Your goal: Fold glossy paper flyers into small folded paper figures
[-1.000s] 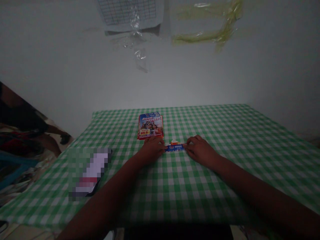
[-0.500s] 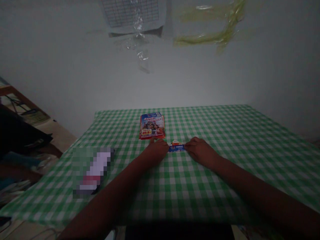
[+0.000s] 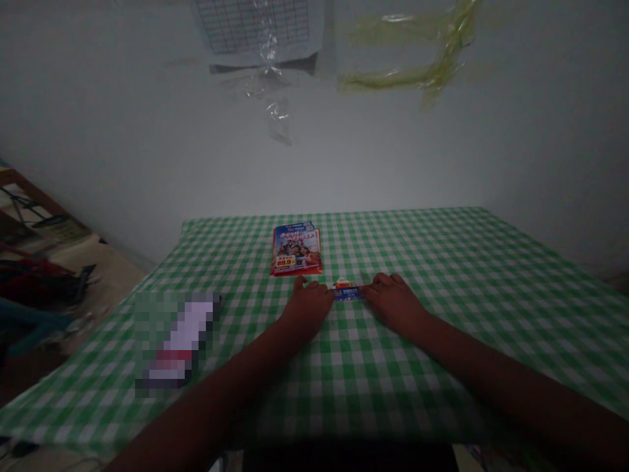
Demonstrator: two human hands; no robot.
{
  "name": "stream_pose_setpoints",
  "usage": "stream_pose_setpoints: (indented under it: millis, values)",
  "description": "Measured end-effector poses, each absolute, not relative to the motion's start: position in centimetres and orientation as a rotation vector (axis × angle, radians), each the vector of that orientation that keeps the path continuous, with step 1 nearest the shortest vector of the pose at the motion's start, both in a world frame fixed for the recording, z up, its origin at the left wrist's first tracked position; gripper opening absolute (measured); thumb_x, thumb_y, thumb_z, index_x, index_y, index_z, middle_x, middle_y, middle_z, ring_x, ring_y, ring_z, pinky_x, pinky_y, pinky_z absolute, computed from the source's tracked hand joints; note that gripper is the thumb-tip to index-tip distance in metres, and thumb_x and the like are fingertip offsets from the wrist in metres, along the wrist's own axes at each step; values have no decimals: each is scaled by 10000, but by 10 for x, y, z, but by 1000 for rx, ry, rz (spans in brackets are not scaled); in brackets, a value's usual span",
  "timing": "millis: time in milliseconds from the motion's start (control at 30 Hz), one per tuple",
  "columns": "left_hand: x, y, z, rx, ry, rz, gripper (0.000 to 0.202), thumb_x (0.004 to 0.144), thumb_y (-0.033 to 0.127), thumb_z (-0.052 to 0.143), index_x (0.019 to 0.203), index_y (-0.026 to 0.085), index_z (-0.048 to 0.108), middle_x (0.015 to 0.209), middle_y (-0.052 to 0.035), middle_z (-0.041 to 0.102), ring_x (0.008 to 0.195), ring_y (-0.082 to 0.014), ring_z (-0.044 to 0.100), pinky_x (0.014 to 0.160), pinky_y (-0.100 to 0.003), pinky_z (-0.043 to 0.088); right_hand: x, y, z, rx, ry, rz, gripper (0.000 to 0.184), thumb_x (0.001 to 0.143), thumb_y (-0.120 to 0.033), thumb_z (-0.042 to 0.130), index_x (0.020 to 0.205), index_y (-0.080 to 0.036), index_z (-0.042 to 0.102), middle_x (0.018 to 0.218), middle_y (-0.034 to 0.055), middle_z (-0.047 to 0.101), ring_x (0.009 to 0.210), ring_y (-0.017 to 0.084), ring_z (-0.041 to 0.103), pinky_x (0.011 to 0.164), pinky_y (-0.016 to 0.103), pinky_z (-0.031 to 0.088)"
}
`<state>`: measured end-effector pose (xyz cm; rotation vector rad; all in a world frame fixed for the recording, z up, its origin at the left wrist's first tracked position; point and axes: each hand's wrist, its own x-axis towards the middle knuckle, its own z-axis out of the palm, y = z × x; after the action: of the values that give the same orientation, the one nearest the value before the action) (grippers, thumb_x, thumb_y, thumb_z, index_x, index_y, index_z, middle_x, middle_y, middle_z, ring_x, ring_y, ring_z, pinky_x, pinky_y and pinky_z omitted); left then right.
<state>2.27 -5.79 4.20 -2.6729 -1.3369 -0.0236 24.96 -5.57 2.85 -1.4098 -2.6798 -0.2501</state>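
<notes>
My left hand (image 3: pixel 307 309) and my right hand (image 3: pixel 393 303) lie on the green gingham tablecloth (image 3: pixel 442 275), fingers on either end of a narrow blue printed paper strip (image 3: pixel 348 294). The strip's ends are hidden under or against my hands. A small orange and white paper piece (image 3: pixel 344 284) stands up just behind the strip. A red-edged printed leaflet with a group photo and a yellow price label (image 3: pixel 296 250) lies flat just beyond my left hand's fingertips, apart from them.
A pixelated, blurred flat object (image 3: pixel 175 341), possibly a phone, lies on the cloth left of my left arm. The table's far edge meets a white wall with plastic film and a grid sheet taped on it. Cluttered floor items lie beyond the left edge.
My left hand has slid right toward the strip, narrowing the gap between my hands. The view has shifted slightly, and the dark items at the left have changed.
</notes>
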Motion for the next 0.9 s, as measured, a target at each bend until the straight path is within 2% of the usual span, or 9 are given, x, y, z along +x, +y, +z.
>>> stream_pose_setpoints:
  millis: [267, 533, 633, 700, 767, 833, 900]
  values:
    - [35, -67, 47, -2592, -1445, 29, 259, 964, 93, 409, 1008, 149, 658, 963, -108, 692, 961, -264, 615, 944, -498, 375, 249, -58, 25, -1402, -2649, -300, 157, 968, -189, 517, 1005, -189, 670, 936, 64, 732, 950, 258, 540, 762, 377, 314]
    - [35, -71, 39, -2559, -1478, 25, 256, 939, 107, 437, 993, 112, 686, 950, -143, 684, 977, -305, 591, 906, -514, 405, 245, -64, 29, -1450, -2694, -288, 227, 972, -155, 479, 1106, -165, 663, 995, 95, 728, 992, 276, 544, 792, 391, 351]
    - [39, -73, 31, -2538, -1465, -29, 264, 929, 123, 446, 1028, 101, 690, 1091, -174, 657, 1051, -316, 567, 922, -503, 426, 240, -73, 34, -1482, -2727, -311, 275, 960, -120, 463, 1161, -147, 649, 1037, 122, 720, 1028, 296, 547, 817, 415, 381]
    - [43, -75, 25, -2591, -1411, -55, 320, 913, 95, 440, 1144, 97, 660, 1256, -181, 600, 1116, -297, 546, 945, -461, 444, 236, -79, 35, -1509, -2733, -319, 296, 958, -114, 448, 1178, -136, 645, 1073, 139, 706, 1030, 306, 549, 819, 426, 402]
    - [46, -75, 21, -2639, -1415, -75, 391, 896, 59, 423, 1238, 76, 612, 1323, -186, 561, 1146, -277, 536, 961, -422, 455, 235, -81, 32, -1535, -2715, -316, 316, 961, -117, 430, 1203, -117, 634, 1125, 151, 681, 1023, 308, 551, 813, 428, 419]
    - [46, -73, 23, -2677, -1422, -70, 389, 883, 51, 418, 1214, 51, 622, 1277, -205, 588, 1138, -284, 538, 963, -430, 457, 234, -80, 27, -1551, -2679, -307, 342, 965, -118, 411, 1243, -105, 609, 1179, 157, 650, 1030, 302, 550, 817, 423, 426]
    - [44, -69, 28, -2734, -1335, -11, 326, 880, 70, 425, 1073, 58, 687, 1160, -216, 648, 1118, -309, 540, 954, -471, 452, 235, -77, 23, -1557, -2653, -285, 353, 963, -126, 408, 1263, -112, 593, 1199, 156, 630, 1040, 295, 545, 823, 417, 426]
